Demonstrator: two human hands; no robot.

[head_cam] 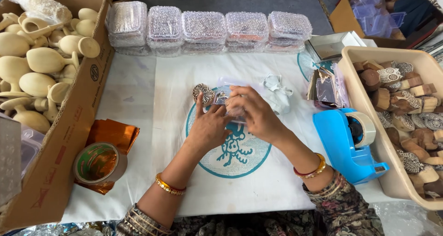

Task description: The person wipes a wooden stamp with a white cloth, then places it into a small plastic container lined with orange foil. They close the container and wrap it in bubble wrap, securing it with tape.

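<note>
White cloth (pixel 138 106) underlies both hands (left (pixel 210 127), right (pixel 256 113)) gripping a clear packet (pixel 230 86)

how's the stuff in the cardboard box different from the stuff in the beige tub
The pieces in the cardboard box are pale, smooth, rounded goblet shapes; those in the beige tub are dark brown, chunky carved blocks with patterned faces. The goblets look larger. Both appear wooden and lie loosely heaped.
</note>
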